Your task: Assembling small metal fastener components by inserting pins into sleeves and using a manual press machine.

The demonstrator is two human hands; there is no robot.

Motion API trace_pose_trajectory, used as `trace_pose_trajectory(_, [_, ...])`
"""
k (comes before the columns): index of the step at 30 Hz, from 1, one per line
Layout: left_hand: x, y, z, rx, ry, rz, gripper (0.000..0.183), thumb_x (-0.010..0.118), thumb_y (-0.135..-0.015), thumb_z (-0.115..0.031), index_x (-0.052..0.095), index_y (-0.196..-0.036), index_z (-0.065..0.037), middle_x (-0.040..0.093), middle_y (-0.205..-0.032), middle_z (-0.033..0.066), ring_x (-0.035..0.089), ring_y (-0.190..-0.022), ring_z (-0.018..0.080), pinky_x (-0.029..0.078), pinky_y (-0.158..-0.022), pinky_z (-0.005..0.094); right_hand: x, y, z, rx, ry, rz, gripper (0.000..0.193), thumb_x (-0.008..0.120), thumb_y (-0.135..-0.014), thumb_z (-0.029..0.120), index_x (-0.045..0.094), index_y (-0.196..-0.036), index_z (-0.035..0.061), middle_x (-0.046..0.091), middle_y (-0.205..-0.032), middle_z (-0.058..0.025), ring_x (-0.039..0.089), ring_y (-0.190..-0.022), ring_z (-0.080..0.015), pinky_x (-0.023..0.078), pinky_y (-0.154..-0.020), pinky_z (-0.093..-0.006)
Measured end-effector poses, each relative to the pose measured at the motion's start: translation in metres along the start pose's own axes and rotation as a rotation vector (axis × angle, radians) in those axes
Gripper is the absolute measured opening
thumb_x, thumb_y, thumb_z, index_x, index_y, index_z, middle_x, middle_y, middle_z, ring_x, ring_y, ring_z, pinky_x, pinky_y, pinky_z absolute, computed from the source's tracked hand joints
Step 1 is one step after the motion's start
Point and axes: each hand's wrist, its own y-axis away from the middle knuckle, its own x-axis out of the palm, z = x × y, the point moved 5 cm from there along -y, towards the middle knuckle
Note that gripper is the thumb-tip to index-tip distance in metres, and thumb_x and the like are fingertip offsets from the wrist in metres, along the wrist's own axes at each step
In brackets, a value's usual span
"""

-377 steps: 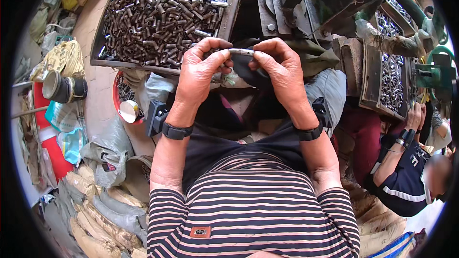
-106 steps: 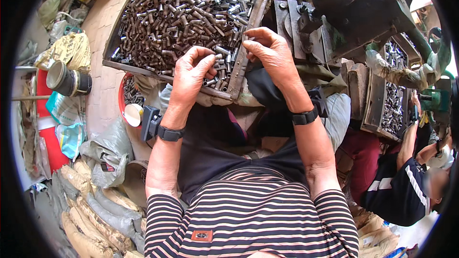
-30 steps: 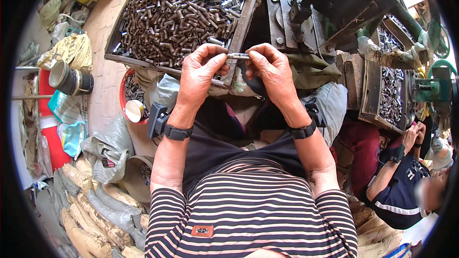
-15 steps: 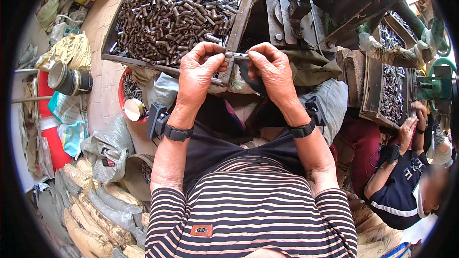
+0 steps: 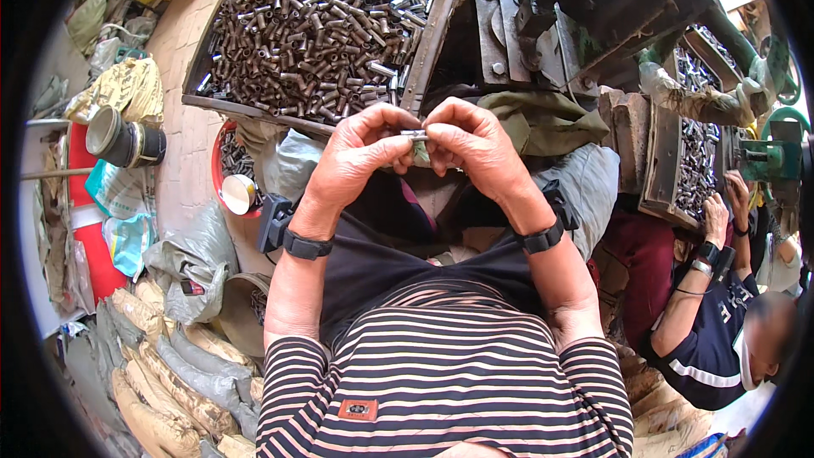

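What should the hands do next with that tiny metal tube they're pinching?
Probably a slight roll of the small metal tube between the fingertips. The left hand and right hand pinch it together by its ends, above the lap and apart from the tray of metal tubes, so most of it hides behind fingers. Rolling it would likely bring its hidden sides into view.

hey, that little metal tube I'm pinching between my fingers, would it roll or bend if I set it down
The small metal tube, pinched between left hand and right hand, looks round and shiny, so it would probably roll. It resembles the rigid pieces heaped in the tray, so bending seems unlikely.
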Motion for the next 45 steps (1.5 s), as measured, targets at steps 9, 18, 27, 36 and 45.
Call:
trace_pose_trajectory(9, [-0.037,-0.01,0.007,0.121,0.332,-0.29,0.028,0.047,-0.099,-0.032,0.055,-0.102,-0.005,0.063,-0.092,0.0091,0.063,-0.079,0.0164,0.053,-0.071,0.0309,-0.01,-0.026,0.007,-0.188,0.527,-0.142,0.016,0.063,-0.089,0.016,0.063,-0.088,0.0009,0.062,-0.07,-0.0036,0.055,-0.057,-0.0087,0.045,-0.055,-0.026])
trace_pose_trajectory(18, [-0.072,-0.027,-0.03,0.248,-0.869,-0.329,0.011,0.057,-0.09,-0.012,0.063,-0.093,-0.004,0.058,-0.08,0.0071,0.059,-0.073,0.0191,0.047,-0.061,0.0302,0.025,-0.058,0.019,-0.703,1.459,-0.199,0.01,0.066,-0.075,0.012,0.059,-0.081,0.0075,0.057,-0.075,-0.0083,0.06,-0.077,-0.0293,0.049,-0.067,-0.041])
trace_pose_trajectory(27, [-0.054,-0.034,-0.024,0.267,-1.591,-0.329,0.023,0.067,-0.08,-0.017,0.057,-0.097,-0.006,0.057,-0.092,0.0132,0.06,-0.084,0.0359,0.049,-0.07,0.0438,0.032,-0.067,0.01,-0.7,1.553,-0.184,0.01,0.066,-0.073,0.012,0.059,-0.078,0.0075,0.058,-0.076,-0.0078,0.06,-0.078,-0.0279,0.05,-0.067,-0.0399])
trace_pose_trajectory(36, [-0.059,-0.037,-0.021,0.255,-1.615,-0.496,0.022,0.065,-0.081,-0.022,0.056,-0.092,-0.005,0.059,-0.09,0.0139,0.061,-0.08,0.0367,0.049,-0.067,0.0456,0.047,-0.068,-0.002,-0.593,1.826,-0.073,0.015,0.071,-0.069,0.02,0.063,-0.077,0.0102,0.059,-0.081,-0.0025,0.056,-0.09,-0.0241,0.043,-0.075,-0.0399])
trace_pose_trajectory(45, [-0.077,-0.026,-0.034,0.369,-1.156,-0.521,0.011,0.063,-0.082,-0.013,0.064,-0.083,-0.002,0.063,-0.08,0.0084,0.061,-0.075,0.021,0.047,-0.068,0.0323,0.051,-0.063,-0.004,-0.622,1.854,-0.102,0.008,0.065,-0.07,0.015,0.064,-0.076,0.0092,0.062,-0.076,-0.0054,0.059,-0.083,-0.0245,0.041,-0.071,-0.04])
